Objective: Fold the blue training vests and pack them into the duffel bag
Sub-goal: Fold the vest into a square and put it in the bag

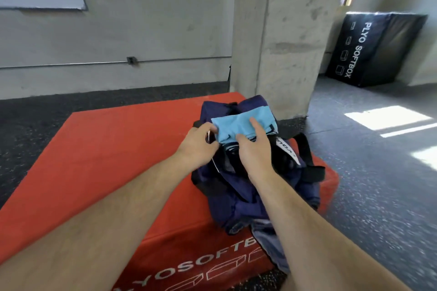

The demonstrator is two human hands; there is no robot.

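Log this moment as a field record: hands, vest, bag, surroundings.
left hand: grips the left edge of the folded blue vest
right hand: holds the vest's near right side
vest position: at the bag's open top, not yet pushed in
navy duffel bag: open, lying on the red plyo soft box
background: black plyo softbox against the wall
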